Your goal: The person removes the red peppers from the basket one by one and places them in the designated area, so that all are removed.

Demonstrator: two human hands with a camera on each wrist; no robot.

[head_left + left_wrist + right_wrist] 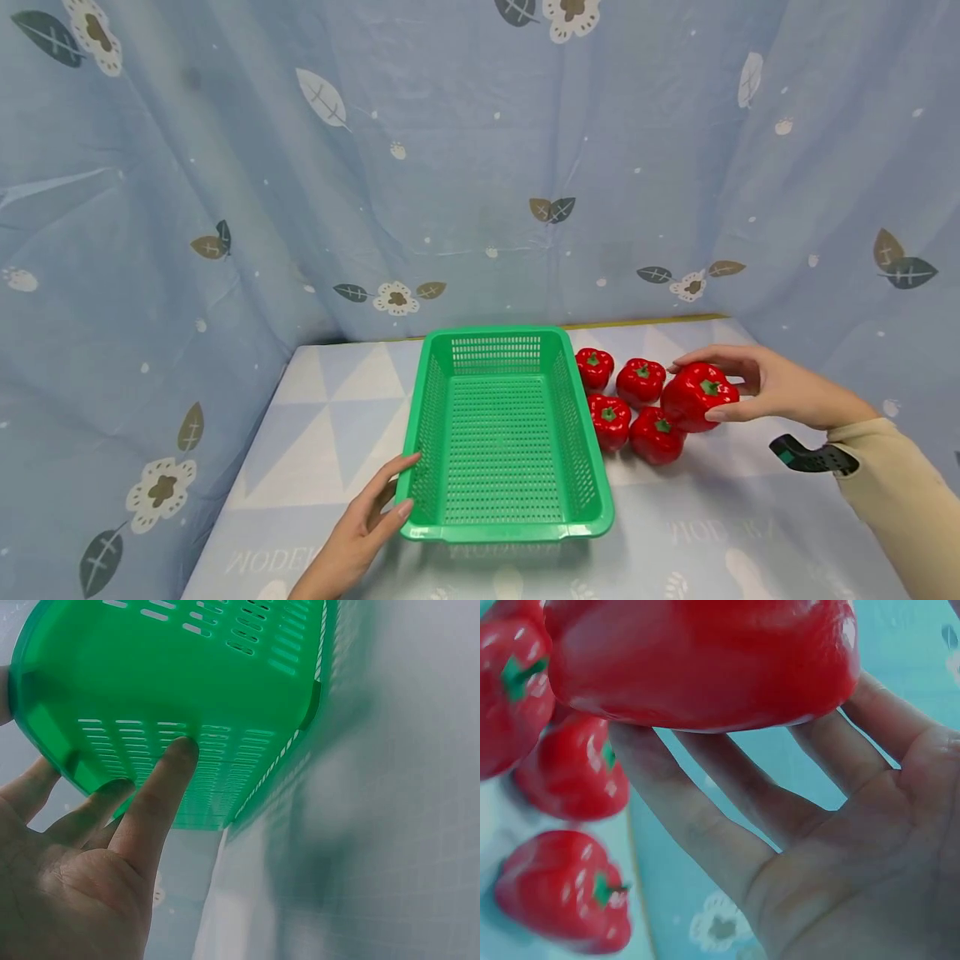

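A red bell pepper with a green stem is held in my right hand, thumb on the near side and fingers on the far side. In the right wrist view the fingers reach under and along the glossy pepper. Beside it, several more red bell peppers lie grouped on the table, right of a green plastic basket. My left hand holds the basket's near left rim. From the left wrist, fingertips show against the slotted outer wall.
The slotted basket has nothing in it. A patterned blue and white cloth covers the table. Blue printed curtains hang behind and at both sides. A dark band sits on the right wrist, beside a cream sleeve.
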